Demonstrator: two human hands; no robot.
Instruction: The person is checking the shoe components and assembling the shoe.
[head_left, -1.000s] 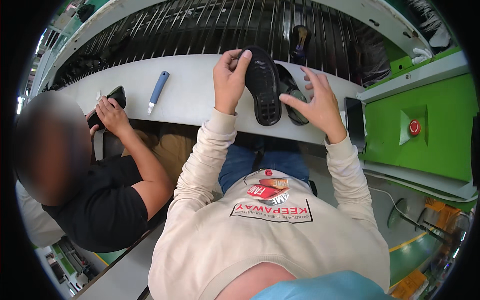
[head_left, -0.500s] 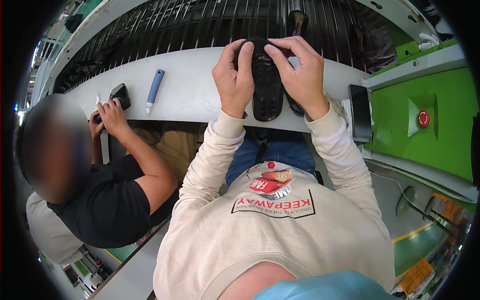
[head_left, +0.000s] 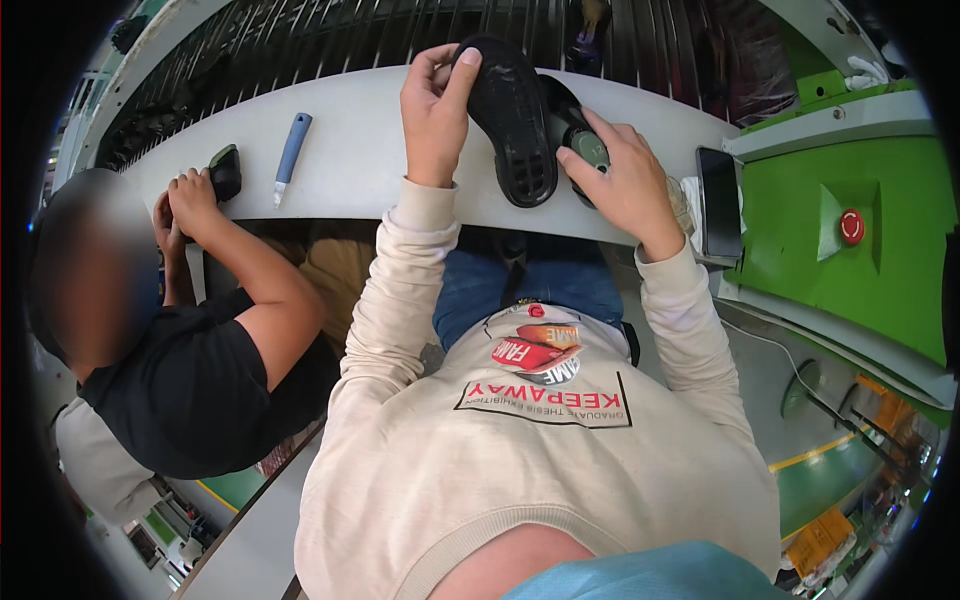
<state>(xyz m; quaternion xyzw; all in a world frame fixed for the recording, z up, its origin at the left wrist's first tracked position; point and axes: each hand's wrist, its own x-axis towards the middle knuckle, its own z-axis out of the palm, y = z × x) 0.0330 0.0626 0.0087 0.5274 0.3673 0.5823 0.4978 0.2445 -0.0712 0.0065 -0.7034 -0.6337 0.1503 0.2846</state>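
A black shoe sole [head_left: 512, 112] is tilted above the white worktable, its hollow, ribbed face toward me. My left hand [head_left: 436, 115] is closed on its far left edge, the thumb across the rim. Just right of the sole is a black shoe [head_left: 562, 102] with a grey-green heel pad [head_left: 589, 148] inside. My right hand [head_left: 632, 182] closes around the heel end of that shoe, thumb and fingers at its sides. Part of the shoe is hidden behind the sole and my fingers.
A blue-handled tool [head_left: 293, 158] with a pale tip lies on the white worktable [head_left: 350, 145]. At left, a person in black [head_left: 230, 370] handles a dark shoe part [head_left: 225, 172]. A phone [head_left: 718, 200] lies right, beside a green panel with a red button [head_left: 851, 227]. Metal rollers [head_left: 400, 40] run behind.
The sole has turned and shifted left in my left hand. My right hand has let go of it and moved down to the black shoe, now gripping its heel end.
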